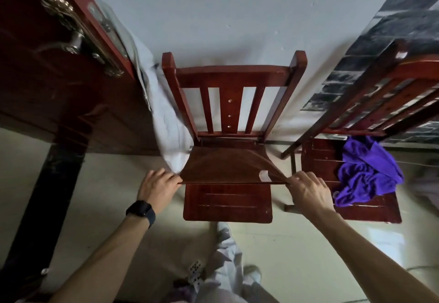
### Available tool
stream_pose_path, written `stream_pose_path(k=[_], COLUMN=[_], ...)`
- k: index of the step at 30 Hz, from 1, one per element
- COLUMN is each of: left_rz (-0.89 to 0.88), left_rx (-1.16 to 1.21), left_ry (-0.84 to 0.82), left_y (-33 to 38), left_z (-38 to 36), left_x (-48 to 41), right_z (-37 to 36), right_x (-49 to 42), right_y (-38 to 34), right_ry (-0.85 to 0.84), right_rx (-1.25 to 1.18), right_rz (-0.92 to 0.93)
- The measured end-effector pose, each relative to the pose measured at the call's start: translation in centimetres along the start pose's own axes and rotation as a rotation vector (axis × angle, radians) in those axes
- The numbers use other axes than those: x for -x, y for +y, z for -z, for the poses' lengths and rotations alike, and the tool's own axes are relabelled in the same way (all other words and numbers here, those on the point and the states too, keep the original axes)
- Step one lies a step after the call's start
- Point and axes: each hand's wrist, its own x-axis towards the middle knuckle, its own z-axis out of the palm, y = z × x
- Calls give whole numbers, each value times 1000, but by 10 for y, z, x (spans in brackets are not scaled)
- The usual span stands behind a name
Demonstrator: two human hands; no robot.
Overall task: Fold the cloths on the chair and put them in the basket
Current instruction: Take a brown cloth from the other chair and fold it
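Observation:
A brown cloth (225,165) with a small white label lies spread over the back half of the seat of the middle wooden chair (228,205). My left hand (158,187) pinches its near left corner, and my right hand (308,190) pinches its near right corner, so the front edge is pulled taut between them. A crumpled purple cloth (365,172) lies on the seat of a second wooden chair (370,210) to the right. No basket is in view.
A dark red door (59,89) with a metal handle stands open at the left, and a pale cloth (166,131) hangs beside it against the wall. The chairs stand on a light tiled floor (297,243). My legs show at the bottom.

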Motion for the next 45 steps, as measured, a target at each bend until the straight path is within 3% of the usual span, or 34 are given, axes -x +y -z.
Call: stream_pose_path(k=[5, 9, 12, 17, 23, 30, 45], left_rz=[48, 138, 345, 768, 1024, 1078, 1083], left_rx=[15, 116, 381, 1012, 1347, 1351, 1027], left_ry=[-253, -412, -445, -445, -283, -146, -152], left_y=[19, 25, 24, 1, -19, -23, -24], left_z=[-75, -124, -140, -167, -216, -262, -308], left_x=[50, 86, 88, 52, -14, -68, -98], right_z=[-82, -129, -147, -160, -194, -240, -277], right_x=[60, 97, 100, 55, -12, -63, -102], right_y=[-8, -18, -21, -20, -23, -19, -20], right_ry=[-116, -334, -400, -363, -223, -194, -170], right_rx=[-37, -119, -314, -785, -1009, -961, -863], right_rz=[-12, -93, -234, -768, -913, -985, -1016])
